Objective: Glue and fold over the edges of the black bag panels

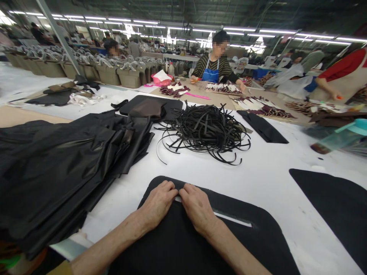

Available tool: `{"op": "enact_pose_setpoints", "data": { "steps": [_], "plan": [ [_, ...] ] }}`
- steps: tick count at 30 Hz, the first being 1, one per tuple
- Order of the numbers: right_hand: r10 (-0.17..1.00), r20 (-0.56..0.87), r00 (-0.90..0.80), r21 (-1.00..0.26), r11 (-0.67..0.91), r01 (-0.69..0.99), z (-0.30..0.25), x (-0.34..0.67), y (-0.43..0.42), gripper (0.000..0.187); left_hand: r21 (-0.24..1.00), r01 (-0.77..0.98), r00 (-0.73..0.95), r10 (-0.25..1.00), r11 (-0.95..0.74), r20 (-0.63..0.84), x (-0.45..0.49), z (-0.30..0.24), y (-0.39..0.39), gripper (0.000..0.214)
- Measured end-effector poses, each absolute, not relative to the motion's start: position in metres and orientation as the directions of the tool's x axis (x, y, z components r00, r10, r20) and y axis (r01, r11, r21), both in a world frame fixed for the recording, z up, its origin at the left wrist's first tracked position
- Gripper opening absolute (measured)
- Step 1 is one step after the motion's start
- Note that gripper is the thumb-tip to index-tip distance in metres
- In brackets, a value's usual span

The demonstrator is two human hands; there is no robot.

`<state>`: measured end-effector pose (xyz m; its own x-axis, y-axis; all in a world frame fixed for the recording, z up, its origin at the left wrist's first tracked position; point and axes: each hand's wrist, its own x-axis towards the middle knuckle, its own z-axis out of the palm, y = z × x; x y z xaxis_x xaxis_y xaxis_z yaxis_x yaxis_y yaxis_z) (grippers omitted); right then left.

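Note:
A large black panel (pixel 266 229) with rounded corners lies flat in front of me, with a long narrow slot (pixel 233 219) cut near its far edge. White shows through the slot. At the slot's left end my left hand (pixel 160 202) is closed, fingertips pinching the panel at the edge of the opening. My right hand (pixel 196 204) is closed right beside it, its fingers curled onto the same edge. The two hands almost touch. What lies under the fingertips is hidden. Beyond them sits a tangled heap of thin black strips (pixel 206 128).
A pile of black sheet material (pixel 57 164) covers the table's left side. Another black panel (pixel 335 206) lies at the right, near a bottle with a turquoise lid (pixel 341 133). A co-worker in a blue apron (pixel 210 74) is across the table, before rows of olive bags (pixel 130 77).

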<state>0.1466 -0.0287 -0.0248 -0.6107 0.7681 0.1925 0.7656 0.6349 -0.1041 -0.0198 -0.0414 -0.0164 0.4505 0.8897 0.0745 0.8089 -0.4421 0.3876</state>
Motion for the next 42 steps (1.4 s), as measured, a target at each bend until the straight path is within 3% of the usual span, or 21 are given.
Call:
{"op": "enact_pose_setpoints", "data": {
  "steps": [8, 17, 24, 33, 42],
  "plan": [
    [0.813, 0.187, -0.552, -0.200, 0.582, 0.789, -0.026, 0.156, -0.028, 0.007, 0.357, 0.807, 0.457, 0.880, -0.471, 0.129, -0.018, -0.027, -0.040, 0.020],
    [0.762, 0.206, -0.614, -0.091, 0.640, 0.763, -0.024, 0.171, -0.041, 0.008, 0.351, 0.802, 0.452, 0.875, -0.483, 0.171, -0.018, -0.031, -0.041, 0.020],
    [0.823, 0.237, -0.516, -0.151, 0.556, 0.817, -0.020, 0.166, -0.045, 0.011, 0.341, 0.807, 0.452, 0.876, -0.483, 0.170, -0.018, -0.030, -0.039, 0.022],
    [0.793, 0.227, -0.566, -0.076, 0.594, 0.801, -0.029, 0.169, -0.042, 0.009, 0.337, 0.822, 0.440, 0.887, -0.460, 0.136, -0.015, -0.025, -0.040, 0.019],
    [0.897, 0.239, -0.373, -0.208, 0.422, 0.882, -0.027, 0.235, -0.063, 0.016, 0.367, 0.778, 0.496, 0.857, -0.510, 0.139, -0.020, -0.028, -0.037, 0.022]
  ]
}}
